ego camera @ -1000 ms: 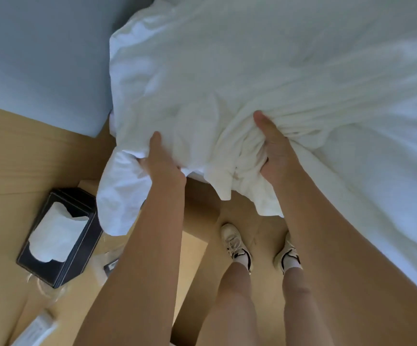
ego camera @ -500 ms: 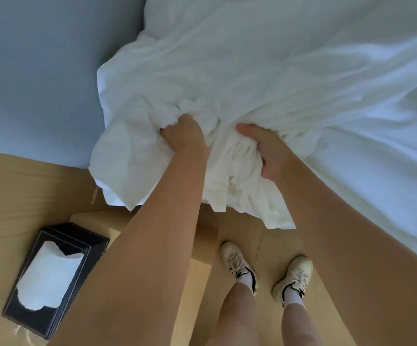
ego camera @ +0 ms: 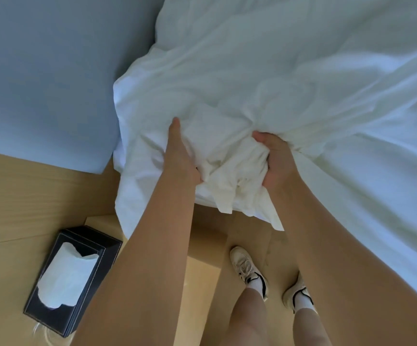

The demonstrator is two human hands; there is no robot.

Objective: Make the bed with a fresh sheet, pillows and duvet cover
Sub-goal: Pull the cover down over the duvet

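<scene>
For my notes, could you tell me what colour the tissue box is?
The tissue box is black with pale stitching, best seen in the head view.

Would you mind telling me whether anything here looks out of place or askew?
Only the white bedding: its corner is bunched into a crumpled wad between the left hand and right hand instead of lying flat. Nothing looks spilled or damaged.

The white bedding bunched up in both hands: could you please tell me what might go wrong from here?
1. A loose fold of the white bedding hangs above the shoes; it could drag on the floor or be trodden on.
2. The left hand and right hand grip a twisted bunch, so it may spread creased.
3. Its draped side hangs near the tissue box; a swing might knock it.
</scene>
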